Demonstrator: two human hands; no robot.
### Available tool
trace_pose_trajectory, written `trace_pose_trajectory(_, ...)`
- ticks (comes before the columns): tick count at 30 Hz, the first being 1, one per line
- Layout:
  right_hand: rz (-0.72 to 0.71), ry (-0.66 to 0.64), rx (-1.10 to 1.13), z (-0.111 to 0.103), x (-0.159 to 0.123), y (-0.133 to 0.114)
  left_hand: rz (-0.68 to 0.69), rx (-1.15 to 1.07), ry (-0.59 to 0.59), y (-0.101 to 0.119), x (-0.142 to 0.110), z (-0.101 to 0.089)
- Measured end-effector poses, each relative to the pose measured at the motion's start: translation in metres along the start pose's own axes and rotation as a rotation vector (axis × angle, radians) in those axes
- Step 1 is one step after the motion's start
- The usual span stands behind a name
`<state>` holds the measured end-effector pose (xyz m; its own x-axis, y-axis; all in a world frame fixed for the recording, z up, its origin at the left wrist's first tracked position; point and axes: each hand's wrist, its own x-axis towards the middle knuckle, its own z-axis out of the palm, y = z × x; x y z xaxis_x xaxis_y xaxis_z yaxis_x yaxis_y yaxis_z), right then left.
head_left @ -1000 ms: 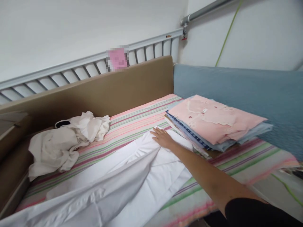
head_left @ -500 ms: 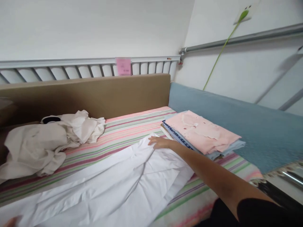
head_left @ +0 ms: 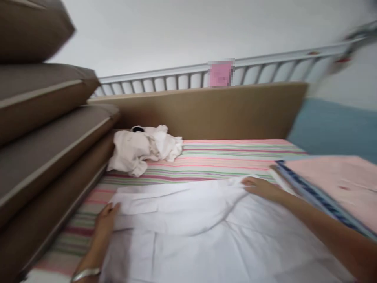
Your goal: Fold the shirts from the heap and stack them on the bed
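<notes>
- Striped cloth [head_left: 212, 155] in pink, green, white and dark red covers the bed, with a brown padded board [head_left: 206, 114] along its far side and a blue one [head_left: 332, 127] at the right corner.
- Behind the brown board runs a white radiator [head_left: 159, 83], a blurred pink item [head_left: 220, 74] at its top edge; pale wall [head_left: 182, 31] rises above.
- Thick brown cushions [head_left: 44, 145] stand stacked up the left side.
- Spread over the near part of the bed lies a white garment [head_left: 188, 220], creased across its middle.
- The hands are well apart, one at each side of that garment. The left hand [head_left: 107, 216], a silvery bracelet [head_left: 86, 274] at its wrist, has its fingers at the left edge; the right hand [head_left: 260, 188] has its fingers curled at the far right corner. I cannot tell how firmly either grips.
- Just beside the right forearm sits a pile of folded clothes [head_left: 338, 184], pale pink on top.
- Crumpled whitish clothes [head_left: 144, 149] lie near the brown board, beside the cushions.
</notes>
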<state>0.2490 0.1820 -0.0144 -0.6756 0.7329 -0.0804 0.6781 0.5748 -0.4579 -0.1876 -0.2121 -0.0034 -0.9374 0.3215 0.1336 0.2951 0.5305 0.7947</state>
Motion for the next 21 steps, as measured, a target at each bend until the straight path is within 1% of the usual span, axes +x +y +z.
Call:
trace_pose_trajectory(1,-0.011,-0.011,0.008,0.006,0.006,0.011,0.004,-0.011,-0.035,-0.008,0.003,0.004)
trace_pose_trajectory(2,0.011,-0.014,-0.018,0.011,0.014,0.023,0.012,-0.015,-0.061,-0.016,0.005,0.008)
trace_pose_trajectory(4,0.058,-0.034,-0.066,0.017,0.027,0.041,0.028,-0.001,-0.064,-0.026,0.006,0.013)
trace_pose_trajectory(6,0.088,-0.051,-0.061,0.017,0.035,0.052,0.048,0.023,-0.044,-0.029,0.003,0.016)
trace_pose_trajectory(8,0.092,-0.044,-0.005,0.012,0.036,0.054,0.073,0.054,-0.018,-0.026,0.0,0.016)
trace_pose_trajectory(12,0.124,0.016,0.066,0.01,0.032,0.042,0.109,0.16,0.007,-0.019,0.004,0.015)
trace_pose_trajectory(14,0.159,0.04,0.025,0.013,0.028,0.03,0.111,0.231,-0.009,-0.017,0.008,0.017)
trace_pose_trajectory(17,0.205,0.081,-0.101,0.017,0.022,0.008,0.095,0.309,-0.043,-0.015,0.013,0.021)
trace_pose_trajectory(19,0.205,0.093,-0.139,0.016,0.019,-0.003,0.096,0.384,-0.064,-0.014,0.015,0.021)
trace_pose_trajectory(21,0.197,0.088,-0.145,0.013,0.019,-0.009,0.114,0.51,-0.07,-0.017,0.02,0.02)
